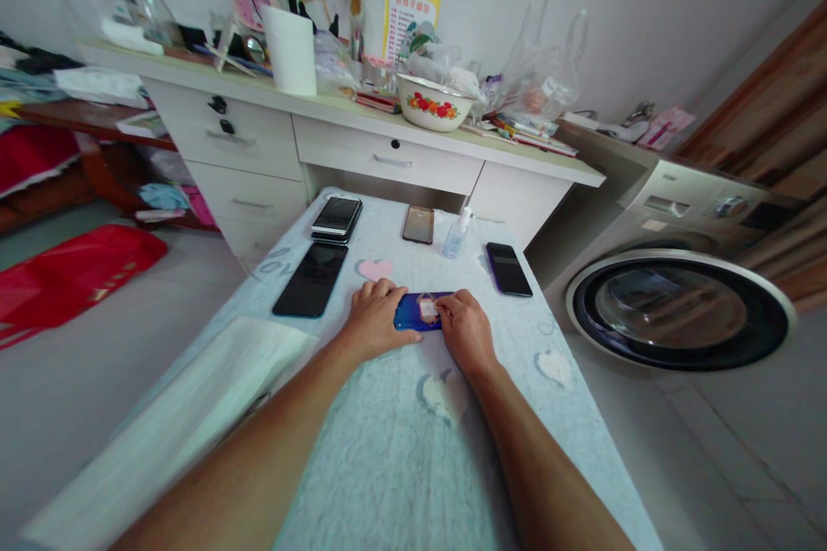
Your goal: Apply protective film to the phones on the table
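Note:
A blue phone (408, 315) lies face down and crosswise on the cloth-covered table. Around its left end my left hand (376, 318) is closed, thumb along the near edge. On the phone's back is a small pale square patch (428, 308) with a brownish surround. The fingers of my right hand (466, 331) are pinched together at the right side of that patch; what is between them is hidden. Beyond the hands are a clear spray bottle (456, 234) and a brownish phone case or phone (419, 225). To the left lies a large black phone (312, 279).
Stacked phones (337, 218) rest at the table's far left, and a dark phone (509, 269) lies near its right edge. A white paper sheet (194, 413) covers the left side. Behind stands a drawer desk (388, 157); a washing machine (678, 215) is at right.

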A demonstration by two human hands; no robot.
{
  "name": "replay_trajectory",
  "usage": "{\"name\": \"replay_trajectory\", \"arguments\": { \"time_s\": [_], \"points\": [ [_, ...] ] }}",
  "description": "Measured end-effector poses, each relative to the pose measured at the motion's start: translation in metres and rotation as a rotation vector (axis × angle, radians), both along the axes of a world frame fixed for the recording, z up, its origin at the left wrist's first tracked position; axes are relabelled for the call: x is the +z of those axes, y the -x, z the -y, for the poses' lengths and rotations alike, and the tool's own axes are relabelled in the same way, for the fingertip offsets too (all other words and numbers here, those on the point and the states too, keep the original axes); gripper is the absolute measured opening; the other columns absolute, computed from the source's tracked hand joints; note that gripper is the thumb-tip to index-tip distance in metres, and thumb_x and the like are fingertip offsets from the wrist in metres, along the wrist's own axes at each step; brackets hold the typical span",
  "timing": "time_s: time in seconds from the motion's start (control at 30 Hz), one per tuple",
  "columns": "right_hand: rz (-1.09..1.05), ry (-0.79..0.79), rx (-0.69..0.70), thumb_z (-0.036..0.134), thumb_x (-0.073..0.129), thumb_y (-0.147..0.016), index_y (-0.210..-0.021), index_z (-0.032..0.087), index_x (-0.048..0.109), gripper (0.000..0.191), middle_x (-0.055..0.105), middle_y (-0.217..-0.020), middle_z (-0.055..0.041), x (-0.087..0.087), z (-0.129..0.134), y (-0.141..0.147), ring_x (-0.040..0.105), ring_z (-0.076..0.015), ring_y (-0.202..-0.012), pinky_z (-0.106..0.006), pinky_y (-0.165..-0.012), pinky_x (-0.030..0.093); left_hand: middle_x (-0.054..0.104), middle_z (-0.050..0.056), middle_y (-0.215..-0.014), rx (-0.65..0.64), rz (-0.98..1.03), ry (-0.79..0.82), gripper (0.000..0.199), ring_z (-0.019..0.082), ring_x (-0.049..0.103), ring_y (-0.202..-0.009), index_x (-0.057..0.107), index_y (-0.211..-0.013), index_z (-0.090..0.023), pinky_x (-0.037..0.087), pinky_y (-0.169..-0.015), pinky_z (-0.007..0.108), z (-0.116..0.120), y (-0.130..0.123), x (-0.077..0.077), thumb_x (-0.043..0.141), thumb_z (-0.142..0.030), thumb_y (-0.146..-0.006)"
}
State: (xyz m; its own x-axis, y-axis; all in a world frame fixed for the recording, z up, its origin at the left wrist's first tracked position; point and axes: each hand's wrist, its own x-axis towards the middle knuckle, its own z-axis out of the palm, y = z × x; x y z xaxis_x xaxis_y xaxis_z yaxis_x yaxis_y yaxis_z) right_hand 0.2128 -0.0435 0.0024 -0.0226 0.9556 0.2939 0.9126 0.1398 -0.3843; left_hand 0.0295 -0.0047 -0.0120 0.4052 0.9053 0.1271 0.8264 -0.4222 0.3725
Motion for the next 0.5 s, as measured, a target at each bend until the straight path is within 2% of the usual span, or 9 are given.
{"name": "replay_trajectory", "arguments": {
  "time_s": [0.33, 0.5],
  "points": [
    [0.054, 0.043, 0.193, 0.017, 0.05, -0.091, -0.098, 0.022, 0.072, 0.024, 0.062, -0.099, -0.0058, 0.004, 0.008, 0.013, 0.056, -0.0163, -0.093, -0.022, -0.081, 0.042, 0.054, 0.005, -0.117, -0.032, 0.021, -0.022, 0.068, 0.029, 0.046, -0.105, 0.056, -0.12, -0.028, 0.037, -0.086, 0.039, -0.001, 0.002, 0.002, 0.071, -0.06, -0.062],
    [0.077, 0.024, 0.167, 0.023, 0.049, -0.093, -0.099, 0.025, 0.072, 0.024, 0.061, -0.103, -0.0047, 0.002, 0.005, 0.012, 0.055, -0.0162, -0.093, -0.023, -0.079, 0.042, 0.054, 0.005, -0.117, -0.06, 0.028, -0.021, 0.069, 0.03, 0.046, -0.106, 0.056, -0.121, -0.028, 0.037, -0.086, 0.04, 0.0, 0.003, 0.001, 0.07, -0.061, -0.062]
  ]
}}
